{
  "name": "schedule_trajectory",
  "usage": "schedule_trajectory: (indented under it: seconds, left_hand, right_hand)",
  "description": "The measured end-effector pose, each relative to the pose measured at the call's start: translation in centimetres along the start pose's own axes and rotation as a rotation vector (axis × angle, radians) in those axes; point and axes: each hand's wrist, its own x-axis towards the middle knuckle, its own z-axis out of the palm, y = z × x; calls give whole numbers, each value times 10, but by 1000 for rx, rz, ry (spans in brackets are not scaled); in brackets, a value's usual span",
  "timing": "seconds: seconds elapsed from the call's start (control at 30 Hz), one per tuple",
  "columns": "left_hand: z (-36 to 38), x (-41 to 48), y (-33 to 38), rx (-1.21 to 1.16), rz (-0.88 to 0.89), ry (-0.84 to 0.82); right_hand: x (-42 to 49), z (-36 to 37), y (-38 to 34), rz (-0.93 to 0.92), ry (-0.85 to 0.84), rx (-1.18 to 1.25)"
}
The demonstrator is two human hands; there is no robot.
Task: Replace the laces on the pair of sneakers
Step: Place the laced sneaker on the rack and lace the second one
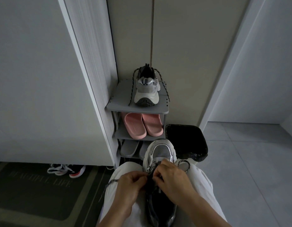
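Note:
A grey and silver sneaker [160,151] lies on my lap, toe pointing away. My left hand [129,185] and my right hand [173,177] meet over its eyelets, each pinching the dark speckled lace [185,165] near the tongue. One lace end loops out to the right of the shoe, another trails left over my thigh. The second sneaker [146,89] stands on top of the grey shoe rack [119,102], heel toward me, with its dark laces hanging loose down both sides.
Pink slippers [142,125] and grey slippers [129,149] fill the lower shelves. A bin with a black liner [186,141] stands right of the rack. Another pair of shoes [66,170] lies at the left beside a dark doormat [35,190]. Tiled floor extends right.

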Motion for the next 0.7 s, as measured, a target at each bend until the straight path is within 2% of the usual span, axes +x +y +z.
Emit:
schedule_trajectory:
  seconds: [0.2, 0.33, 0.43, 0.53, 0.6, 0.7]
  left_hand:
    - [0, -2, 0, 42, 20, -32]
    - [-6, 0, -2, -72, -63, -144]
    - [-7, 3, -4, -91, -93, -167]
    - [-15, 4, -1, -133, -66, -44]
    - [-36, 5, 3, -222, -63, 54]
    - [-94, 17, 3, -358, -134, 244]
  right_hand:
    - [-2, 10, -8, 74, 94, -119]
    - [-4, 15, -4, 79, 70, 12]
    - [-4, 4, 2, 63, -42, 138]
    - [-1, -18, 14, 62, -81, 267]
    - [1, -27, 28, 85, -13, 318]
    - [-1, -30, 46, 223, 147, 476]
